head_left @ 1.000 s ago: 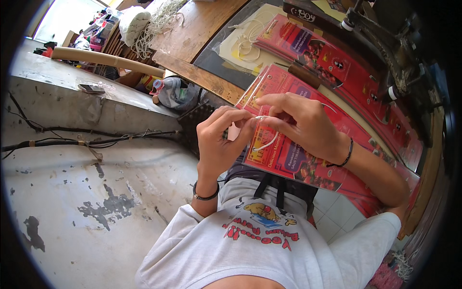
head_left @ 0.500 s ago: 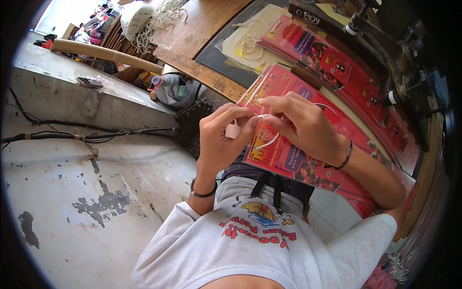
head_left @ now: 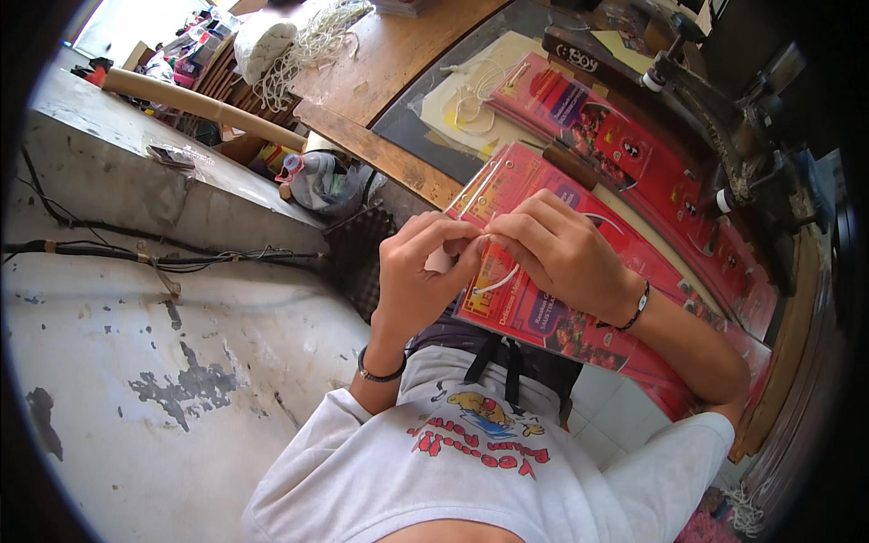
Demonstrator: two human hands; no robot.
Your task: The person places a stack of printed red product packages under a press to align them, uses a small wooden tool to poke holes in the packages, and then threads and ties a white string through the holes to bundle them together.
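A white cord [head_left: 500, 281] loops over the near end of a red printed plastic sheet [head_left: 520, 308]. My left hand [head_left: 424, 271] pinches the cord between thumb and forefinger. Right against it, my right hand [head_left: 566, 258] pinches the same cord, its thumb and fingertips meeting those of the left. The fingers hide the short stretch of cord between them. More red sheets with metal eyelets lie stacked under my hands and right forearm, their eyeletted ends [head_left: 489, 181] showing beyond my fingers.
Farther back on the table lies another stack of red sheets [head_left: 579, 100], next to white cord [head_left: 471, 109] on a pale board. A dark metal clamp-like device [head_left: 697, 100] stands at the right. A bundle of white cords [head_left: 290, 68] hangs off the wooden tabletop [head_left: 389, 54]. A peeling wall [head_left: 226, 317] is on my left.
My right hand has come down and closed in on my left, its fingers now pinching at the cord where they were more spread. The view has shifted slightly.
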